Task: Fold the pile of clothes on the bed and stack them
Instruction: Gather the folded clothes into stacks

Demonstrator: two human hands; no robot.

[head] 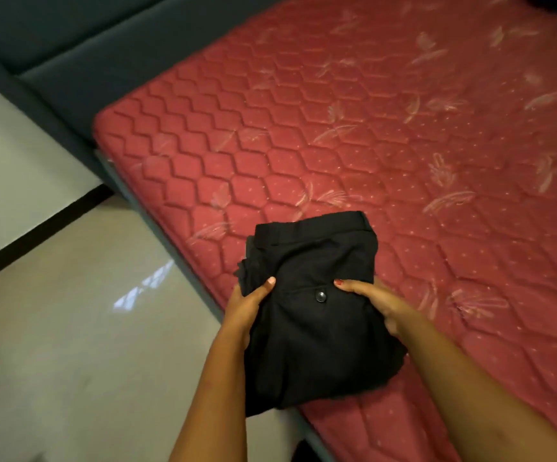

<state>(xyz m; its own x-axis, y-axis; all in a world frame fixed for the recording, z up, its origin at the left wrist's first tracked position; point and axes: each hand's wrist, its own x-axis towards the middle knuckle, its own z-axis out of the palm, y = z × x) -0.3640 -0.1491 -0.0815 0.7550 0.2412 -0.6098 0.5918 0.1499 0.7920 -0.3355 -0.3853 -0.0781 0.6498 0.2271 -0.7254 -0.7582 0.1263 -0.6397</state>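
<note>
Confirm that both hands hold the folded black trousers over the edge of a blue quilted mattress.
Wrong on one point: the mattress is red, not blue, as the head view shows. The left hand and right hand do hold the folded black trousers over its edge.

Nothing legible is showing: no text, label, brand, number or sign. Folded black trousers (310,345) are showing only a plain button (321,297). Red mattress (370,145) is carrying a leaf-and-dot print, no lettering.
</note>
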